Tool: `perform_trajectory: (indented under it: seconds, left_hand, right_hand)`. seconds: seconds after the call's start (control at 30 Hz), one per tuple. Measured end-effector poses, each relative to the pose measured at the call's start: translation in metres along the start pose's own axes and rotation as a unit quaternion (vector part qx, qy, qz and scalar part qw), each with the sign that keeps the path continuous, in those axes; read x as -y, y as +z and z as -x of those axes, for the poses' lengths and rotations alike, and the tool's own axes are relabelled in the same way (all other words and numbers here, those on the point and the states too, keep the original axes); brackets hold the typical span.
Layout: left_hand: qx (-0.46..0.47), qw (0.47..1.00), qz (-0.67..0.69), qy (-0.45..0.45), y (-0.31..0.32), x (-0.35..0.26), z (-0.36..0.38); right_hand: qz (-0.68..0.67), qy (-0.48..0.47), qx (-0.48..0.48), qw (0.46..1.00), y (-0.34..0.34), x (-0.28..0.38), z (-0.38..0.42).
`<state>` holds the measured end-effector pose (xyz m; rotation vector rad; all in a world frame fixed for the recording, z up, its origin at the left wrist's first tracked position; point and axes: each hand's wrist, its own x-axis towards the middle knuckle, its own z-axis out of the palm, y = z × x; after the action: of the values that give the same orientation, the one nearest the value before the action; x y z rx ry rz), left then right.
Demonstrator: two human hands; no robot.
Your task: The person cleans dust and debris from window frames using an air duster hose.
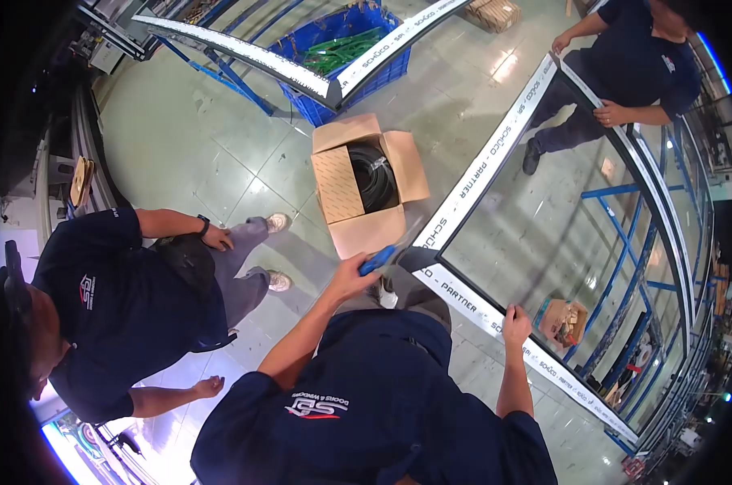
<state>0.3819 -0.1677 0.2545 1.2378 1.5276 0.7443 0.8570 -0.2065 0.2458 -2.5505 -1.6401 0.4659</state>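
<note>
My left hand [351, 277] is closed around a blue-handled tool [377, 259], close to the dark corner of a large window frame. White film printed with lettering covers the frame [467, 299]. My right hand [517, 325] grips the frame's near bar, to the right of that corner. Beyond my left hand, an open cardboard box [364, 231] on the floor holds a coil of black rubber strip [374, 179]. A co-worker's hand [612, 114] rests on the far side of the same frame.
A co-worker [131, 299] stands at the left. Another person [649, 65] is at the upper right. A blue crate [309, 109] with green pieces sits beneath a second frame [244, 55]. Blue racks [624, 234] and a small box [561, 322] show through the window frame.
</note>
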Motion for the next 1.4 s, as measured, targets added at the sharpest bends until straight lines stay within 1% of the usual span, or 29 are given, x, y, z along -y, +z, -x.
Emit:
perform_trajectory:
  seconds: [0.03,0.1,0.2,0.27,0.3,0.33,0.4,0.43,0.53,0.77,0.8,0.87,0.97,1.0,1.1,1.2,1.4]
  left_hand:
    - [-0.007,1.000,-0.003,-0.027,-0.008,0.015,0.007]
    - [-0.048,0.997,-0.019,-0.065,-0.020,0.037,0.017]
    - [-0.113,0.982,-0.030,-0.147,-0.027,0.096,0.023]
    - [-0.149,0.969,0.033,-0.196,-0.030,0.118,0.019]
    - [-0.163,0.958,0.063,-0.227,-0.027,0.127,0.024]
    - [-0.173,0.955,0.075,-0.229,-0.024,0.131,0.029]
    - [-0.195,0.949,0.100,-0.225,-0.020,0.140,0.024]
    - [-0.193,0.947,0.115,-0.231,-0.016,0.143,0.024]
    - [-0.188,0.940,0.154,-0.238,-0.002,0.148,0.022]
    - [-0.194,0.933,0.167,-0.254,0.016,0.150,0.019]
    - [-0.198,0.932,0.167,-0.255,0.016,0.150,0.017]
    - [-0.204,0.929,0.166,-0.262,0.013,0.152,0.017]
    - [-0.221,0.932,0.150,-0.245,0.003,0.155,0.019]
    - [-0.239,0.930,0.150,-0.234,0.000,0.153,0.017]
    - [-0.287,0.924,0.151,-0.201,-0.014,0.146,0.016]
    - [-0.292,0.927,0.130,-0.195,-0.028,0.124,0.008]
    - [-0.264,0.950,0.072,-0.149,-0.052,0.102,-0.046]
  right_hand:
    - [0.003,0.003,0.004,1.000,0.002,-0.003,-0.001]
    - [0.005,0.009,0.007,1.000,0.005,-0.005,-0.003]
    - [-0.005,0.006,0.005,1.000,0.003,-0.004,-0.001]
    - [-0.029,0.002,0.000,1.000,0.006,-0.005,-0.005]
    - [-0.019,-0.014,-0.019,1.000,0.009,-0.007,-0.005]
    - [-0.009,-0.024,-0.002,1.000,0.002,-0.002,-0.003]
    - [-0.029,0.002,0.018,0.999,-0.008,0.009,-0.001]
    - [-0.024,-0.008,-0.004,1.000,0.000,0.001,-0.001]
    - [-0.010,0.002,0.011,1.000,-0.002,0.002,-0.003]
    - [-0.026,0.016,0.034,0.999,-0.009,0.007,-0.002]
    - [-0.011,0.013,0.033,0.999,-0.008,0.006,-0.003]
    - [-0.015,0.011,0.031,0.999,-0.006,0.003,-0.003]
    - [-0.049,0.020,0.039,0.998,-0.006,0.000,-0.004]
    - [-0.028,0.017,0.039,0.999,-0.003,-0.004,-0.004]
    - [-0.043,0.007,0.040,0.998,0.000,-0.009,-0.006]
    - [-0.062,0.032,0.048,0.996,-0.001,-0.007,-0.006]
    - [-0.063,0.019,0.034,0.997,-0.006,-0.004,-0.004]
